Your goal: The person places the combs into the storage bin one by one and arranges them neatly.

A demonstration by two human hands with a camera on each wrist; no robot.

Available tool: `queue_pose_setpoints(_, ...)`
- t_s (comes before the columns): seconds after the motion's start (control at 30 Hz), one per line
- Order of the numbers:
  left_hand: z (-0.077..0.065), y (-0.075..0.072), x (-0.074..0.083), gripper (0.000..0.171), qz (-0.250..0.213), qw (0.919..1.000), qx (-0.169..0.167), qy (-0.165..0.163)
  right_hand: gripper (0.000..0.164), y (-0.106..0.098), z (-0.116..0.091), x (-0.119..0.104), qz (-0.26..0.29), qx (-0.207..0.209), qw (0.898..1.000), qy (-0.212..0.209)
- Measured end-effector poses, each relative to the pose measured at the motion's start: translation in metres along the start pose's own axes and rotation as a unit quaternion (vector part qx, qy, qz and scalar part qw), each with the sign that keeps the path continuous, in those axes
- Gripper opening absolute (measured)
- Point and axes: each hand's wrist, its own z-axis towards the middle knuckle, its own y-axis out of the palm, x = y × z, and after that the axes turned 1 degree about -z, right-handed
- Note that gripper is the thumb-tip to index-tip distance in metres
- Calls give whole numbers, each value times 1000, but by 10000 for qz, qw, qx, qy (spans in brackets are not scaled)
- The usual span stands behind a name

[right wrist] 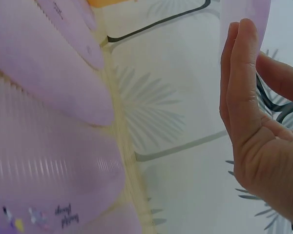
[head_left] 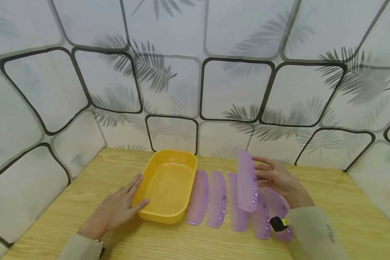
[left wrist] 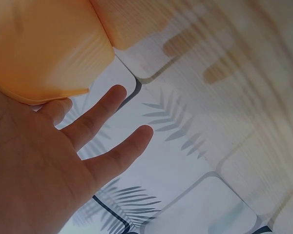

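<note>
My right hand (head_left: pixel 277 178) pinches a translucent purple comb (head_left: pixel 246 180) by its curved back edge, holding it up above a row of similar combs. In the right wrist view, that held comb (right wrist: pixel 244 12) shows only partly, behind the fingers (right wrist: pixel 241 73). Beside a yellow tray (head_left: pixel 190 193), my left hand (head_left: pixel 117 209) touches the left side, fingers fairly straight and thumb over the rim. The left wrist view shows the palm and spread fingers (left wrist: pixel 117 156) against the tray's wall (left wrist: pixel 53 53).
Several purple combs lie side by side right of the tray, such as the leftmost comb (head_left: pixel 198 198) and its neighbour (head_left: pixel 216 198). Some are partly covered by the held comb and right sleeve. A patterned wall (head_left: pixel 172 133) borders the wooden table (head_left: pixel 117 162).
</note>
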Motion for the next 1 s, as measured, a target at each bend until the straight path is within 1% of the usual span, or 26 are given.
queue_pose_setpoints(0.13, 0, 0, 0, 80, 1, 10000, 3, 3, 43, 6, 6, 3, 57, -48, 10000, -11)
queue_pose_setpoints(0.33, 1, 1, -1, 79, 51, 10000, -12, 5, 42, 14, 11, 9, 95, 149, 9998, 90)
queue_pose_setpoints(0.53, 0, 0, -1, 79, 67, 10000, -26, -22, 42, 25, 20, 12, -37, 309, 9993, 186)
queue_pose_setpoints(0.77, 0, 0, 0, 80, 65, 10000, -48, -46, 52, 36, 31, 16, -134, 607, 9969, 481)
queue_pose_setpoints(1.0, 1, 0, 0, 79, 44, 10000, -29, -30, 56, 45, 39, 20, -244, 798, 9946, 610)
